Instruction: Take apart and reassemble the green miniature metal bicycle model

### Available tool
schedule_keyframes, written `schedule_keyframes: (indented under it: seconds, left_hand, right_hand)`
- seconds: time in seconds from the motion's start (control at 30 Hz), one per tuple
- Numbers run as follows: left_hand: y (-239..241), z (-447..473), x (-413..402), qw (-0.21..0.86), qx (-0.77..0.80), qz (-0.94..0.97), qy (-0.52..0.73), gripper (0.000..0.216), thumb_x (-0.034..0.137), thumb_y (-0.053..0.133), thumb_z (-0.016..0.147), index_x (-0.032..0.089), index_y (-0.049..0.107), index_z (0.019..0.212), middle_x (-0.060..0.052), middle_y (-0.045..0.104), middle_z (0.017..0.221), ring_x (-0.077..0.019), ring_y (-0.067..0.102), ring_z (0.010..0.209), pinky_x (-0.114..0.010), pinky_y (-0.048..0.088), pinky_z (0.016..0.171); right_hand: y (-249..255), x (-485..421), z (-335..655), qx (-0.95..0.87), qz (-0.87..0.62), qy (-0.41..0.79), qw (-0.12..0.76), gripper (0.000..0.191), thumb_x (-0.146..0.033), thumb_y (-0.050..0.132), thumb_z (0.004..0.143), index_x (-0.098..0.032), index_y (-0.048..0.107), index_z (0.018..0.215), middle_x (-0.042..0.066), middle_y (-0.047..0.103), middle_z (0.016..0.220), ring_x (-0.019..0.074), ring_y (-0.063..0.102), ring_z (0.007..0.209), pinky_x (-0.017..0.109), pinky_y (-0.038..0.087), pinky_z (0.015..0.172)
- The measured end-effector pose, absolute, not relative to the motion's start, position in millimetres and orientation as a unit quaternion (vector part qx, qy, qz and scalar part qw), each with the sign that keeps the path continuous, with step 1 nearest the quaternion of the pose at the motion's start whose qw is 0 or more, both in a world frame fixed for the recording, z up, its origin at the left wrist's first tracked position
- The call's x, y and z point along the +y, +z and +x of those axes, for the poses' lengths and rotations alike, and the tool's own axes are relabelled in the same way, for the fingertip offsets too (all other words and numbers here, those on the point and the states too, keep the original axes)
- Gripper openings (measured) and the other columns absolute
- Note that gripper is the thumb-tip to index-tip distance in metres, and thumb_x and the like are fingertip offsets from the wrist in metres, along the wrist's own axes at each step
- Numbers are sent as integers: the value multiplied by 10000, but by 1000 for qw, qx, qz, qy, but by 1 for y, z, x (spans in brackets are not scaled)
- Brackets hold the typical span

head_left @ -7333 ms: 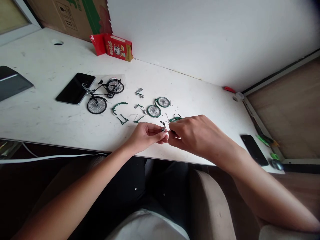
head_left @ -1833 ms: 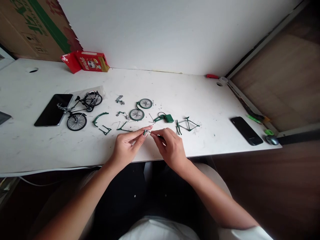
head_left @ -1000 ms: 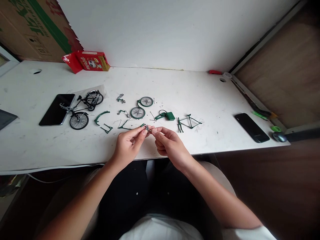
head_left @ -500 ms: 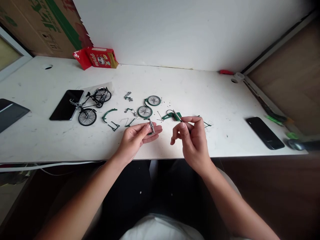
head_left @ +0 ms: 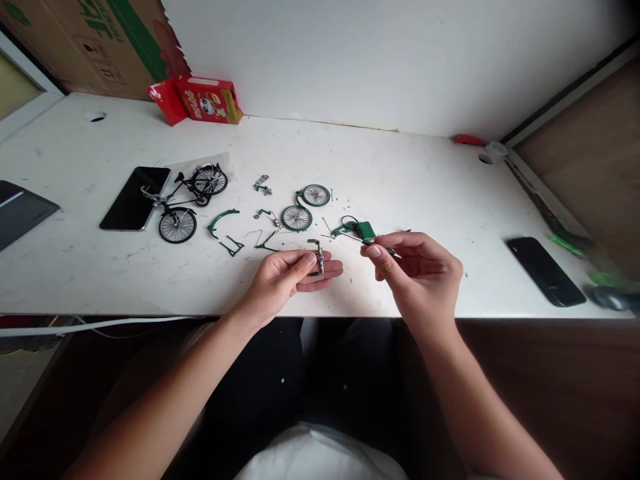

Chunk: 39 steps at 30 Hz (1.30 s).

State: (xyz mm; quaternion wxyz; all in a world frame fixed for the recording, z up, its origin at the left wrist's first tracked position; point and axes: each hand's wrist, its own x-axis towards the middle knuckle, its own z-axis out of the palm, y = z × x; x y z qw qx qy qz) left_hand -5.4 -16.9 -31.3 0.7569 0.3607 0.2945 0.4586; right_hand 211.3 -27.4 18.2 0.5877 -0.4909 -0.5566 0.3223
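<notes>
Between the thumb and fingers of my left hand is a small silver handlebar part with dark green ends; the other fingers lie stretched out beneath it. My right hand pinches a slim screwdriver, its thin shaft pointing left, apart from the part. Just beyond the right fingertips lies a green model bicycle piece with a dark loop beside it. Past my left hand, two spoked wheels with green rims rest on the table, joined by a green curved piece.
A black model bicycle lies partly over a phone at left. Green fender and frame pieces, plus tiny screws, are scattered on the white table. Another dark phone is at right; a red box stands behind.
The screwdriver has swung from pointing up and left to lying nearly level, as my right hand turned and shifted right. The view has shifted slightly; my left hand keeps its hold.
</notes>
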Motion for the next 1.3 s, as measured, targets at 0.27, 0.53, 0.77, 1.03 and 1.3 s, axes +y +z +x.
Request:
schedule_keyframes:
  seconds: [0.27,0.53,0.77,1.03,1.3]
  left_hand:
    - [-28,-5,-16,761,294,361,453,308,418,778,1011,143,834,1137,-173,844,1168,-333,814,1152,-469,656,1026]
    - [-33,-7,-16,755,292,386,443,295,412,776,1013,152,834,1139,-161,853,1130,-324,811,1161,-461,663,1017]
    - [-30,-6,-18,750,311,385,438,355,458,826,962,148,834,1135,-173,849,1145,-357,812,1150,-512,666,1008]
    - [-29,-6,-17,751,309,389,435,343,448,819,970,148,838,1134,-169,851,1134,-356,812,1150,-521,664,1017]
    - [-26,1,-25,661,362,441,487,307,399,805,986,156,853,1167,-122,861,1102,-287,830,1080,-456,688,1011]
  right_hand:
    - [14,-25,218,-571,-411,367,609,102,-382,813,978,-295,859,1007,23,707,939,100,577,622,271,455,484]
    - [13,-37,207,-671,-414,211,578,146,-232,716,1036,-279,847,1080,29,859,956,205,815,768,337,648,599]
    - [11,-41,207,-690,-446,177,542,173,-229,676,1051,-292,836,1071,16,855,894,254,853,855,416,723,704]
    - [14,-38,208,-733,-411,136,524,271,-119,685,1020,-321,819,1142,-11,857,900,231,853,897,377,709,718]
    - [29,-36,231,-845,-345,36,408,458,-93,805,938,-322,770,1332,10,855,920,209,803,767,361,681,677]
